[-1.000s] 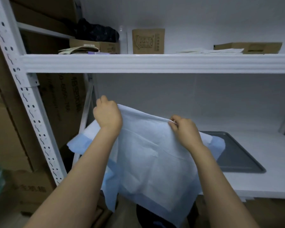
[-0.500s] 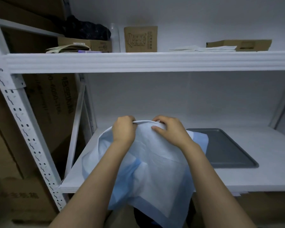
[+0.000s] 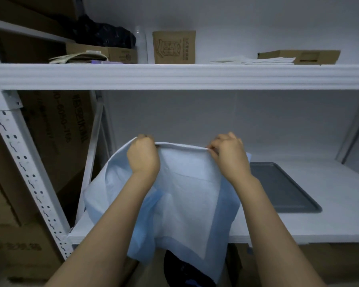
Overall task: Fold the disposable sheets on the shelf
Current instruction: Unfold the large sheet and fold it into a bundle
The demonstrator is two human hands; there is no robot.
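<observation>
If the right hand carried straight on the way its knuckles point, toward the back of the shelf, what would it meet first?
Probably nothing before the white back wall. The right hand, pinching the blue sheet, sits left of the grey tray, so the way looks free, though depth is hard to judge.

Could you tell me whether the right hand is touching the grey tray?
Apart: the head view shows the right hand pinching the sheet, bare shelf before the tray.

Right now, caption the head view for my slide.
Both hands, left and right, pinch a blue disposable sheet's top edge above the shelf.
</observation>
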